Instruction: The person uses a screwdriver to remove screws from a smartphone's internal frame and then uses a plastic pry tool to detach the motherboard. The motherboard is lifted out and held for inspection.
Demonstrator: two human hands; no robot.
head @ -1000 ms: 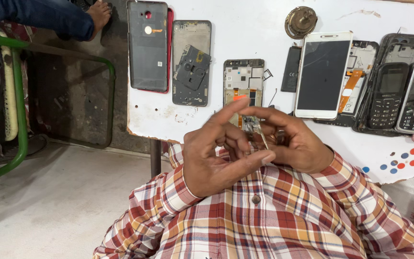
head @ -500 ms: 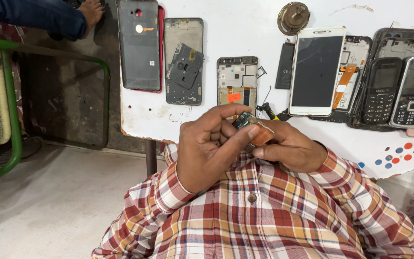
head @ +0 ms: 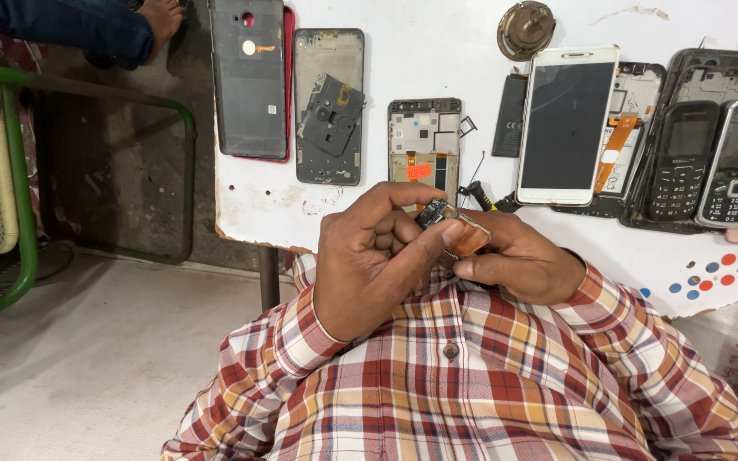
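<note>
My left hand [head: 377, 256] and my right hand [head: 518, 260] meet in front of my chest, over my red-checked shirt. Between their fingertips they pinch a small phone circuit part [head: 434, 212], dark with a blue-green tip. An orange-brown flat piece [head: 470, 236] lies against my left thumb and right fingers. Both hands grip the small part together, just in front of the white table's near edge [head: 258, 232].
On the white table lie a dark phone back cover [head: 248, 78], a grey phone frame [head: 328, 107], an opened phone board [head: 424, 141], a white smartphone [head: 567, 124], two keypad phones [head: 715, 162] and a round metal object [head: 525, 29]. A green-framed seat [head: 19, 196] and another person's foot [head: 160, 17] are at left.
My hands have drawn closer together and shifted slightly left and down. The left thumb now presses on the orange-brown piece, and the fingers have closed tighter on the small part.
</note>
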